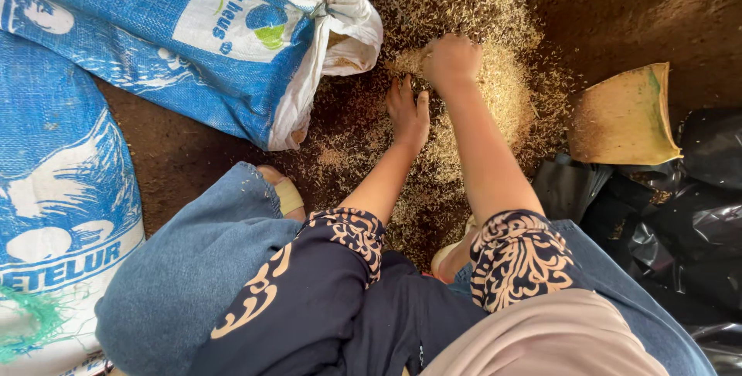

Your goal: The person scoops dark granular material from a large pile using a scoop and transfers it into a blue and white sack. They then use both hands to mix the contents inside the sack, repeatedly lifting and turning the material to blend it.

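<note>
While the person crouches over the dirt floor, both bare hands work in one spread of loose grain husks that covers the ground ahead of the knees. The left hand lies flat and released, fingers stretched out and pressed palm-down onto the thin edge of the husks. The right hand is clenched into a fist, knuckles up, resting on the thicker heap just beyond the left; what it grips inside cannot be seen, though husks lie all around it. The two hands sit just beside each other, nearly touching.

Two blue woven sacks are in view: one sack lies at the upper left with its white tied mouth pointing at the husks, and a second sack lies along the left edge. One yellow scoop-like pan rests to the right of the husks, beside crumpled black plastic sheeting.
</note>
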